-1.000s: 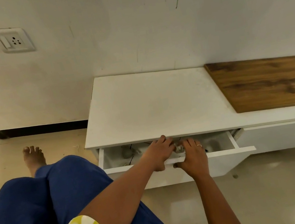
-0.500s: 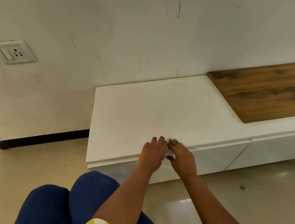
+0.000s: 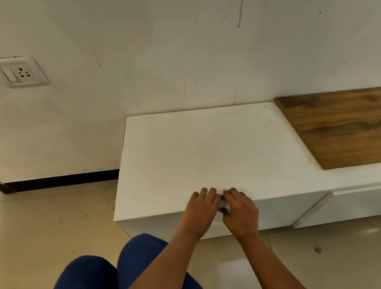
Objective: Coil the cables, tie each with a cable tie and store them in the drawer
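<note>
single head-worn view looks forward and down, close over a low white cabinet [image 3: 207, 156].

Matt white cabinet top [image 3: 206, 151], wood-grain panel [image 3: 359, 124], glossy floor tiles [image 3: 38, 237]

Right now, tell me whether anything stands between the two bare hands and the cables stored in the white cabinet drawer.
Yes: the shut white drawer front hides the cables. Left hand and right hand both rest against its top edge.

White wall [image 3: 165, 34], socket [image 3: 19, 72], glossy floor [image 3: 35, 235]
</note>
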